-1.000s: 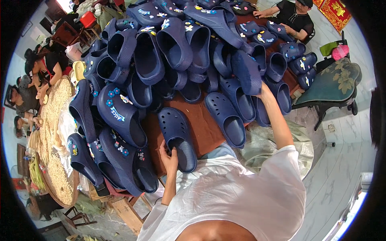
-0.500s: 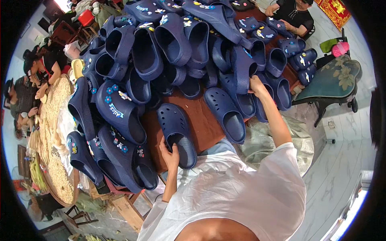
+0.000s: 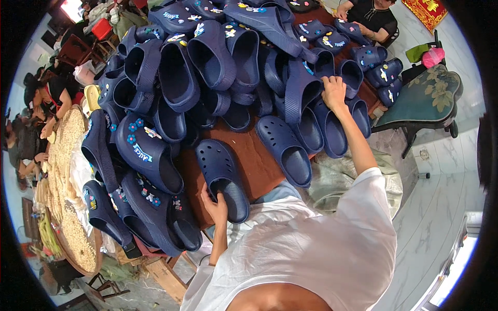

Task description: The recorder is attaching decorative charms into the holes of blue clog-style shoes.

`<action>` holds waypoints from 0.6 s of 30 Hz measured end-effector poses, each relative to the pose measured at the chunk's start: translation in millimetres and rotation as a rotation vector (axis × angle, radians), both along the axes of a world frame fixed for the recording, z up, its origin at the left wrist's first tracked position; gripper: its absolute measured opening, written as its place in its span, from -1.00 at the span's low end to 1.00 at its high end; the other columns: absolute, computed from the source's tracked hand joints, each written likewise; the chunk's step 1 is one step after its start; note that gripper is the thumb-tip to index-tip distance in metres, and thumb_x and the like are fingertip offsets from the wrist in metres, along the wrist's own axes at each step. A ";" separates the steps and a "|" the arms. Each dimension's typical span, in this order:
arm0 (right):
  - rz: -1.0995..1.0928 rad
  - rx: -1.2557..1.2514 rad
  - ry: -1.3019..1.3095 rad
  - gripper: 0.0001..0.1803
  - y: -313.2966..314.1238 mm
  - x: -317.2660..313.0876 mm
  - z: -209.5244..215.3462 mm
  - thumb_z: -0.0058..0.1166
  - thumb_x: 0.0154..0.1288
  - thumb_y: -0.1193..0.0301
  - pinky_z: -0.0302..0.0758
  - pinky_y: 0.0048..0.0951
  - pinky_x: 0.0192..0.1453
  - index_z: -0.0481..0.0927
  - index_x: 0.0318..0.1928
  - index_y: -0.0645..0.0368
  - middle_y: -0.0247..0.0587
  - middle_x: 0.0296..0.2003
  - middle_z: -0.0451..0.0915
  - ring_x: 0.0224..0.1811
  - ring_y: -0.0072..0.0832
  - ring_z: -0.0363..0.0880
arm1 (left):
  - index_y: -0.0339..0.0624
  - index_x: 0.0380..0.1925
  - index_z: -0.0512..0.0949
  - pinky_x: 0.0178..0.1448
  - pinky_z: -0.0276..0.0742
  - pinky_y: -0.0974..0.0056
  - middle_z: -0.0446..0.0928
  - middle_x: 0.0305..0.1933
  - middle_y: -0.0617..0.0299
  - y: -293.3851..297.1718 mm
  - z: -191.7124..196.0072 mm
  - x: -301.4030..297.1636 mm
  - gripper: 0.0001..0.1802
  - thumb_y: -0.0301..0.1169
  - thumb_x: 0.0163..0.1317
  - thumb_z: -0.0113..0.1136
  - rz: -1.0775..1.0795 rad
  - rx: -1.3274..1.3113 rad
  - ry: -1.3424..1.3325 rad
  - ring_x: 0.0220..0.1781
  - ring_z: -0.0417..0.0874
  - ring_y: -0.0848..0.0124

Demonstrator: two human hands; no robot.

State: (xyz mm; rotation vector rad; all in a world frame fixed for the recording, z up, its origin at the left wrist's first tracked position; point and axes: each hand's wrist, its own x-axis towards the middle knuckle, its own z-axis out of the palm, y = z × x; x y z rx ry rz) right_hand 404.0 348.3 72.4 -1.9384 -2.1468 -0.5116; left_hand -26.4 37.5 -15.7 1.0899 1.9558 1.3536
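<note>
Navy foam clog (image 3: 224, 171) near edge of brown counter (image 3: 254, 166); left hand (image 3: 215, 206) pinches its side, thumb inside. Right hand (image 3: 334, 93) curled at second clog (image 3: 296, 96) in the pile (image 3: 212, 57); grip: can't tell. Likely light, springy, not fragile; take by side or heel.

Beyond the plain navy-blue foam clog with round holes (image 3: 223, 179) at the left hand (image 3: 214, 205), heaped navy-blue foam clogs (image 3: 223, 83) hide much of the brown-cloth-covered counter (image 3: 254, 163) and run off the top edge, the farthest colourful charms (image 3: 194, 17) too small to make out. Up and right of that plain clog, how far the right hand (image 3: 334, 93) reaches into a tilted navy-blue foam clog (image 3: 296, 98) cannot be told, and a black-clad co-worker (image 3: 374, 18) is cropped at the head. Far left of it, the outermost person (image 3: 28, 150) is blurred, the small pale pieces (image 3: 78, 230) unidentifiable.
</note>
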 end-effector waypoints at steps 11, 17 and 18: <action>-0.053 0.197 0.607 -0.57 -5.8 4.9 5.0 0.30 0.23 0.30 0.44 -0.09 0.13 0.51 0.01 0.27 0.11 -0.10 0.58 0.00 0.05 0.54 | -0.33 0.25 0.41 0.33 0.33 0.21 0.44 0.17 0.00 -3.2 -5.5 -0.7 -0.44 -0.57 0.19 0.13 0.025 0.036 -0.058 0.21 0.49 0.19; 0.116 0.421 0.732 -0.55 -33.3 -10.1 15.4 0.27 0.33 0.28 0.42 -0.19 0.15 0.47 0.05 0.35 0.13 -0.07 0.52 -0.01 -0.04 0.54 | -0.29 0.27 0.41 0.33 0.35 0.22 0.45 0.18 0.00 -2.2 -5.4 -0.3 -0.43 -0.61 0.20 0.13 0.017 0.022 0.038 0.20 0.51 0.19; 0.119 0.421 0.769 -0.57 -46.6 -20.6 26.8 0.25 0.35 0.30 0.42 -0.22 0.15 0.47 0.05 0.36 0.08 -0.09 0.52 -0.01 -0.12 0.52 | -0.28 0.27 0.41 0.33 0.35 0.22 0.46 0.17 0.01 -2.6 -6.4 -0.8 -0.44 -0.60 0.21 0.13 0.010 0.035 0.004 0.19 0.51 0.19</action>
